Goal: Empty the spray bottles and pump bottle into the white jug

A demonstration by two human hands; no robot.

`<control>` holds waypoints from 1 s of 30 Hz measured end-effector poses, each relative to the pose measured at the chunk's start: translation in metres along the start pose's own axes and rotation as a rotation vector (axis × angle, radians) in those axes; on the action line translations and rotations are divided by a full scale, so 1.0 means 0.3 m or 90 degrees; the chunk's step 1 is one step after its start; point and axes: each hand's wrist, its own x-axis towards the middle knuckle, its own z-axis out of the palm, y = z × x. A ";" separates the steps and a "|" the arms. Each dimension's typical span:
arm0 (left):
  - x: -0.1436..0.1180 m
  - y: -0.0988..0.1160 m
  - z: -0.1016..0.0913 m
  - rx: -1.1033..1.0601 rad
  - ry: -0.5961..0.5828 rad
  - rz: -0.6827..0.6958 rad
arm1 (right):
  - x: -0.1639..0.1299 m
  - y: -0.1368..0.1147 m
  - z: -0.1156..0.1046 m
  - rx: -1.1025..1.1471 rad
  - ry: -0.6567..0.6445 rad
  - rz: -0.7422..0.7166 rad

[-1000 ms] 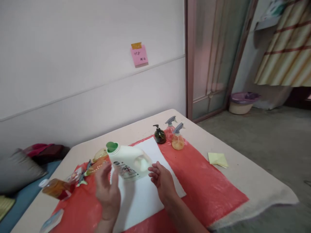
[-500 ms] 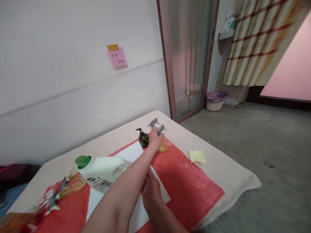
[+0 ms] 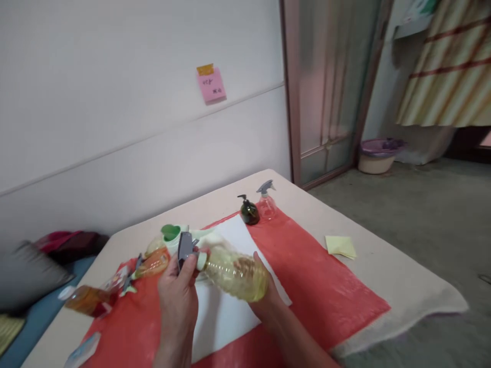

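Note:
A clear yellow spray bottle (image 3: 236, 273) lies tilted sideways between my hands, above a white sheet (image 3: 218, 317). My left hand (image 3: 178, 286) is closed round its grey trigger head (image 3: 186, 249). Round the bottle's base wraps my right hand (image 3: 268, 291), its fingers partly hidden behind the bottle. Behind the trigger head is a pale green jug (image 3: 174, 240) with a green cap, mostly covered by my hand and the bottle. Farther back stand a dark green pump bottle (image 3: 250, 212) and a clear pinkish-looking spray bottle (image 3: 267, 207) with a grey head.
A red cloth (image 3: 322, 286) lies under the sheet on the pale table (image 3: 406, 271). Yellow sticky notes (image 3: 340, 246) rest at the right. Left are an orange bottle (image 3: 153, 263), an amber bottle (image 3: 88, 301) and plastic packaging. A wall (image 3: 115, 92) borders the table's back.
My left hand has come back from the far spray bottles with the yellow one. My right hand now grips its base. The view has shifted left.

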 end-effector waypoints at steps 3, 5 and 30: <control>-0.009 -0.011 -0.149 -0.008 0.038 -0.034 | -0.027 0.062 0.009 -0.120 -0.135 0.128; 0.000 -0.028 -0.218 -0.013 0.073 -0.044 | -0.035 0.112 0.007 -0.191 -0.213 0.188; -0.019 -0.041 -0.293 -0.136 0.077 -0.152 | -0.081 0.323 -0.006 -0.481 -0.288 -0.091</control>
